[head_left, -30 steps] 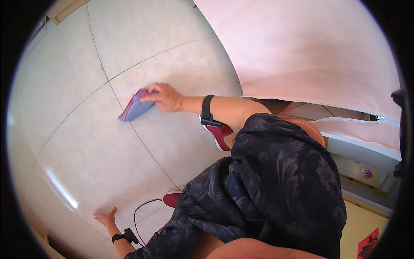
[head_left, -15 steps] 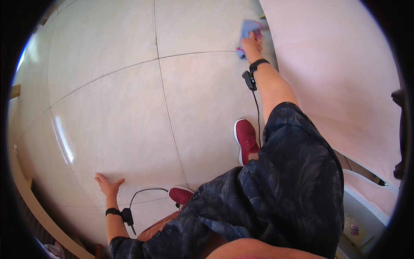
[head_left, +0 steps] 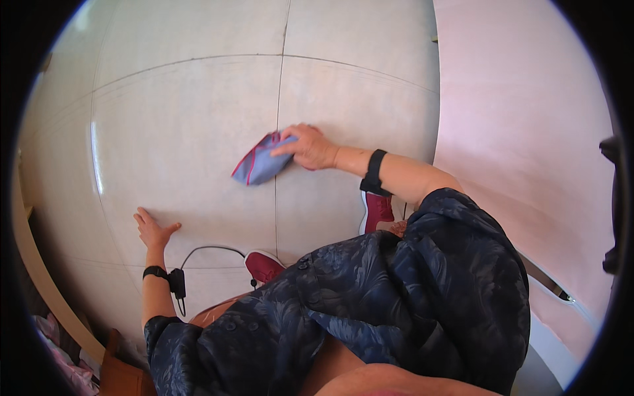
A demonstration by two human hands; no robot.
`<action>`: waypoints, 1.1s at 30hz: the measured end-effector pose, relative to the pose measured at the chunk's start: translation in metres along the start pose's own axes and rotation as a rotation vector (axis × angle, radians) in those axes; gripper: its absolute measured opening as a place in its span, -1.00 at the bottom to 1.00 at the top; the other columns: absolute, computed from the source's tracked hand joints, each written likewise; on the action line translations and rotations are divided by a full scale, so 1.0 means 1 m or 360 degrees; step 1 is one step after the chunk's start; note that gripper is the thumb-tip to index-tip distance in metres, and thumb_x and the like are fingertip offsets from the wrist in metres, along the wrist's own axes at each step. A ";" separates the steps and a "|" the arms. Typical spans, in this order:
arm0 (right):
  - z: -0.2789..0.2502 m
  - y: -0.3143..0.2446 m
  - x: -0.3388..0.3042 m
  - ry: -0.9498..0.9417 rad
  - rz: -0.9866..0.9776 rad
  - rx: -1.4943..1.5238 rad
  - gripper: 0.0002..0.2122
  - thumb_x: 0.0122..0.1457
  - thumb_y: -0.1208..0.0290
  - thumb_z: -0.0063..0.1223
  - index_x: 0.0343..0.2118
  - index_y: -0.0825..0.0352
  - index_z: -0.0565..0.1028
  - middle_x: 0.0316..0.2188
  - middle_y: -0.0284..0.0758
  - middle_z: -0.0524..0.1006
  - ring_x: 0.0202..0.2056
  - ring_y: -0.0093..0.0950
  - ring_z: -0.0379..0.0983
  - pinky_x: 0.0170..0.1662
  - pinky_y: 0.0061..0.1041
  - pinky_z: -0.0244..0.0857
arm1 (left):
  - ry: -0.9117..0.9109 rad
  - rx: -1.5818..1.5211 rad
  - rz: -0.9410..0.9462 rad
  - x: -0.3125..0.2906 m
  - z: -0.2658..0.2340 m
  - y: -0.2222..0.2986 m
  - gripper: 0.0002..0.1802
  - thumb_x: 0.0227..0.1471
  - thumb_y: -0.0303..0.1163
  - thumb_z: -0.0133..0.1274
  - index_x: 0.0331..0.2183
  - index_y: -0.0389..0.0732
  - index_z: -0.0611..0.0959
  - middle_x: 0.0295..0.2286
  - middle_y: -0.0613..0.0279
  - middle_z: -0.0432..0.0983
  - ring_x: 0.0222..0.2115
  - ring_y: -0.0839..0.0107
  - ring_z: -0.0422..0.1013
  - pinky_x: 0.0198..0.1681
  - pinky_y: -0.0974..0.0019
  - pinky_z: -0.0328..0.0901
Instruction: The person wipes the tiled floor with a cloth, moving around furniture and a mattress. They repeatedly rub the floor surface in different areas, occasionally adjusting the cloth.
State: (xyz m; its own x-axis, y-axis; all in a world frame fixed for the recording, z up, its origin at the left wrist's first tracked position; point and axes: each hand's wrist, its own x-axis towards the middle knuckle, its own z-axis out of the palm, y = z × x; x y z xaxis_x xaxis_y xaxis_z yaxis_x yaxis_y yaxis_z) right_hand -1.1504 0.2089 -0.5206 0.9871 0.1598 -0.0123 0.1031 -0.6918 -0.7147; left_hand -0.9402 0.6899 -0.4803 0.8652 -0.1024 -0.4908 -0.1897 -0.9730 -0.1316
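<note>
A blue-grey cloth with red-pink edging [head_left: 259, 162] lies on the tiled floor [head_left: 178, 119], and my right hand [head_left: 310, 146] presses on it with fingers curled over its right part. Black straps circle both wrists, and a small black device with a cable hangs at the left one [head_left: 177, 282]. Away to the lower left, my left hand [head_left: 156, 231] has its fingers spread and holds nothing; it rests on or just above the floor, I cannot tell which.
My red shoes [head_left: 264, 266] stand on the tiles beneath me. Along the right runs a large pale pink covered surface [head_left: 515, 99]. A curved wooden edge [head_left: 56, 290] borders the lower left, beside a brown wooden piece [head_left: 122, 366] and some pinkish fabric [head_left: 69, 356].
My right hand has swept the cloth from beside the pink surface at the far right toward the middle of the floor. My left hand stays spread; the view has shifted somewhat.
</note>
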 end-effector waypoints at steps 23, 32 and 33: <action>-0.027 0.011 0.019 0.0341 0.0178 0.0377 -0.41 -0.15 0.69 -0.06 0.00 0.03 0.59 -0.14 -0.27 0.42 -0.05 -0.25 0.35 0.12 -0.35 0.25 | -0.0092 -0.0024 -0.0228 -0.003 -0.010 0.005 0.52 -0.56 -0.02 0.56 0.32 -0.19 -0.03 0.29 -0.02 -0.06 0.13 -0.05 0.25 0.16 0.00 0.21; -0.150 0.140 0.116 0.1038 0.2411 -0.0125 -0.41 0.15 0.27 0.00 0.28 -0.29 0.23 0.24 -0.22 0.06 0.18 -0.10 0.10 0.17 -0.12 0.21 | -0.0030 -0.0129 -0.0191 -0.014 -0.015 0.015 0.52 -0.58 -0.13 0.59 0.31 -0.18 -0.03 0.28 -0.08 -0.06 0.09 -0.12 0.24 0.11 -0.04 0.23; -0.149 0.145 0.146 0.1004 0.2353 -0.0169 -0.39 0.14 0.26 0.02 0.29 -0.30 0.21 0.22 -0.22 0.09 0.17 -0.09 0.11 0.15 -0.09 0.22 | -0.0034 -0.0135 -0.0191 -0.013 -0.014 0.015 0.51 -0.58 -0.14 0.59 0.30 -0.18 -0.03 0.27 -0.07 -0.05 0.07 -0.12 0.26 0.09 -0.04 0.25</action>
State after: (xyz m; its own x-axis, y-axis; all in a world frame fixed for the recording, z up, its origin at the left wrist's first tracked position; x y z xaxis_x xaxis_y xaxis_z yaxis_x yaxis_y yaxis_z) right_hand -0.9728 0.0270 -0.5225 0.1128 -0.9414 -0.3180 -0.9572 -0.0170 -0.2890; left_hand -0.9480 0.6732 -0.4635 0.8692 0.0194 -0.4942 -0.0448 -0.9920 -0.1177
